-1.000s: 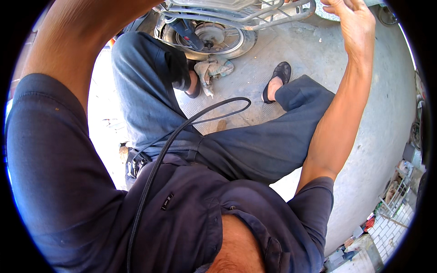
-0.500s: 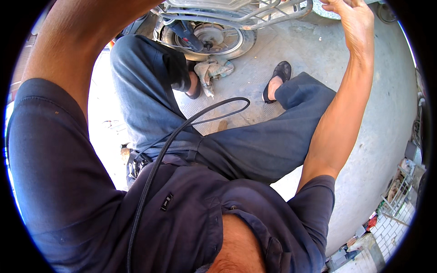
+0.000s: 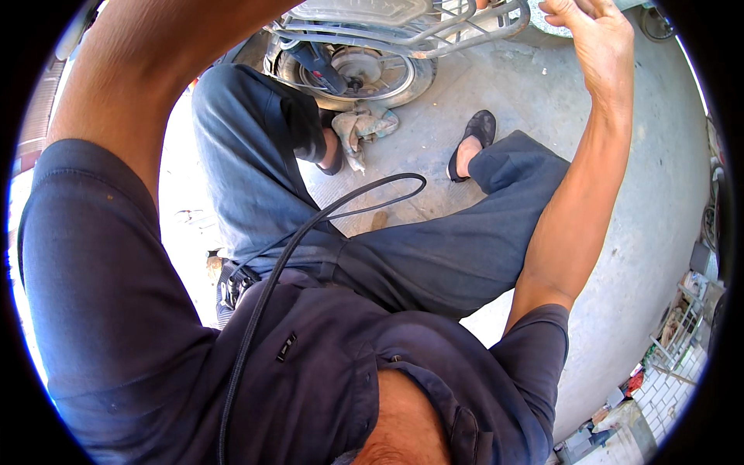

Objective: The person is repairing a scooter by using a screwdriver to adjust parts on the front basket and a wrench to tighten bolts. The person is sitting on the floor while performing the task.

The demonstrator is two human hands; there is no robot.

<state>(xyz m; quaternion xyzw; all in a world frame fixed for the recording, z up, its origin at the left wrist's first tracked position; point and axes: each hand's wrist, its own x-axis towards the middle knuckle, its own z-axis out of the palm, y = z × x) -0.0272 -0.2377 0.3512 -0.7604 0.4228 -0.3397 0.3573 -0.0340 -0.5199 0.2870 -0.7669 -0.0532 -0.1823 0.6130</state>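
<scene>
My right hand (image 3: 595, 35) is raised at the top right, its fingers bent and partly cut off by the top edge. Beside its thumb lies a pale grey surface (image 3: 552, 28); what the fingers hold is hidden. My left forearm (image 3: 147, 54) reaches up across the top left, and its hand lies outside the picture. A small skin-toned patch shows at the top edge by the metal rack (image 3: 465, 37); whose it is, I cannot tell. Below that rack of bent tubes stands a spoked wheel (image 3: 403, 87) with a dark shock absorber (image 3: 319, 68).
A dirty grey rag (image 3: 363, 130) lies on the concrete floor (image 3: 659, 194) by my left shoe (image 3: 333, 159). My right shoe (image 3: 476, 133) stands farther right. A black cable (image 3: 271, 287) loops over my lap. Assorted clutter and a metal frame (image 3: 674, 329) line the right rim.
The rack, wheel and floor sit slightly lower in the picture. My left arm has shifted a little to the right, and my right hand stays raised near the same spot.
</scene>
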